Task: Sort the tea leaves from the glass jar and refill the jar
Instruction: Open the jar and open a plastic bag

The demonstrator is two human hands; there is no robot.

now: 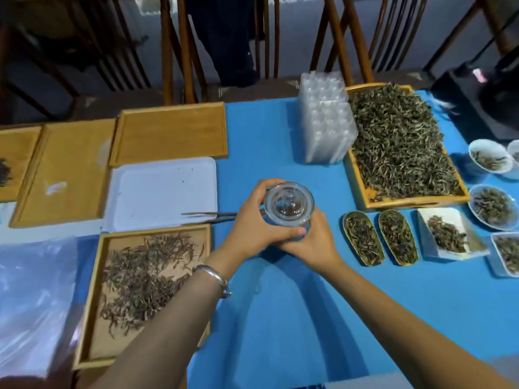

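Both hands, left hand and right hand, grip the lidded glass jar; likely opening it, then tipping leaves onto the near-left wooden tray.

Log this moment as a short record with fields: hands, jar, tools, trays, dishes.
hands: left hand and right hand both grip the glass jar
jar: lid on, held above the blue table
tools: tweezers lie on the white tray
trays: wooden tray with spread tea leaves at left; large tray heaped with leaves at right
dishes: two gold scoops hold leaves
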